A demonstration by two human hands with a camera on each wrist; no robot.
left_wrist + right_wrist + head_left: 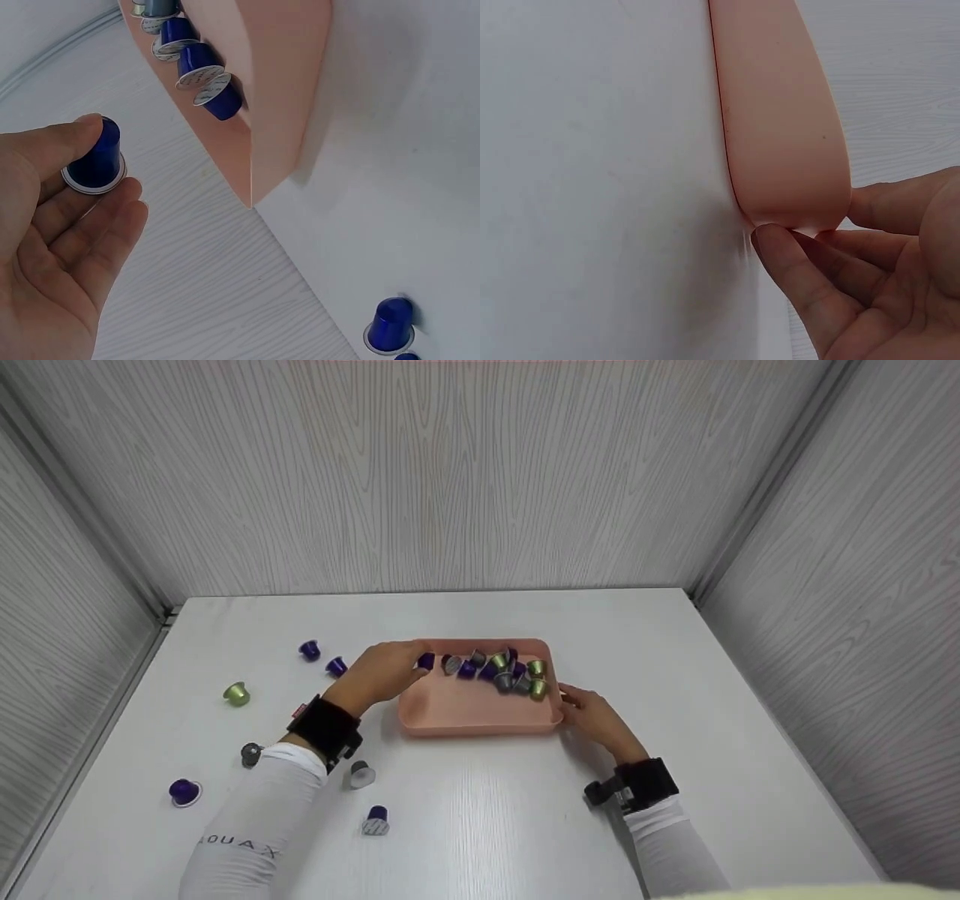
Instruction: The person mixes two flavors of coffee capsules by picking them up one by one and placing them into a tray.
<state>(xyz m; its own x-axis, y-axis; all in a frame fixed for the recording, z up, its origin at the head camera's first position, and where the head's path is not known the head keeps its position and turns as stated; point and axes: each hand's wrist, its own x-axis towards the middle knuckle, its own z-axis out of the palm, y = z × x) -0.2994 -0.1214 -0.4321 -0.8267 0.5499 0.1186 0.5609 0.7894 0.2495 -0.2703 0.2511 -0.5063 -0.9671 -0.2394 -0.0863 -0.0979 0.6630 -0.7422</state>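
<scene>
Between thumb and fingers, my left hand (384, 671) pinches a dark blue coffee capsule (99, 159) over the left end of a shallow pink tray (472, 712). In the left wrist view, the capsule's rimmed end faces downward, against the fingers. At the tray's right side, my right hand (596, 721) grips the edge, its thumb on one side and fingers by the underside in the right wrist view. Several blue, green and grey capsules (504, 682) lie heaped toward the tray's back right.
Left of the tray, loose capsules lie scattered on the white table (480, 825): blue ones (309, 651), a green one (237, 694) and grey ones (361, 774). A blue capsule (376, 820) lies nearer the front. Wood-patterned panels (480, 480) enclose the back and sides.
</scene>
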